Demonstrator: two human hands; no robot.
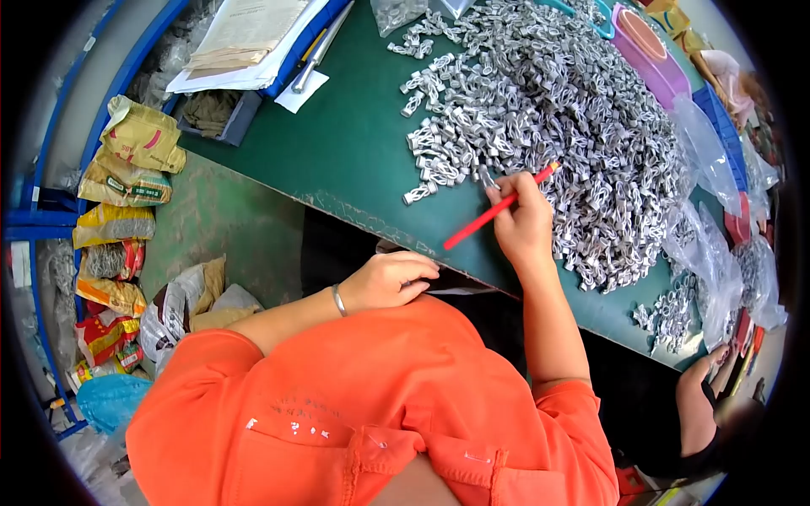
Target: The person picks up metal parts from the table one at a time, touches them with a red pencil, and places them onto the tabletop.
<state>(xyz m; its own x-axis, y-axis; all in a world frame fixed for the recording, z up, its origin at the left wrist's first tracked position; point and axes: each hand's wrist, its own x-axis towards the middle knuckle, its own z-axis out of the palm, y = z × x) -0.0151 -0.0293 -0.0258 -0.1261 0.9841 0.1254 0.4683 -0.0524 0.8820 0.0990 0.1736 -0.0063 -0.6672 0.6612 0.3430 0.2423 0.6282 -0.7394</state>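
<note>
The two hands are well apart. The right hand (526,218) is clamped on a slim red pencil (474,230), which slants across the fingers over the green tabletop (346,143); a small metal piece (485,175) shows at its fingertips, beside the near edge of a heap of metal clasps (582,135). The left hand (386,282) lies loosely curled by the tabletop's front edge, close to the orange shirt (354,379); its palm is hidden, so I cannot tell whether it grips anything. A bracelet (339,301) circles that wrist. The heap spreads over the middle and right of the tabletop, with a smaller cluster (671,316) near clear plastic bags (707,268). Beyond the heap stands a pink basket (665,78). At far left on the tabletop, papers (245,34) lie near pens (324,46). Below, printed sacks (139,139) line a blue rack (40,219). Another person's arm (695,409) shows at right.
</note>
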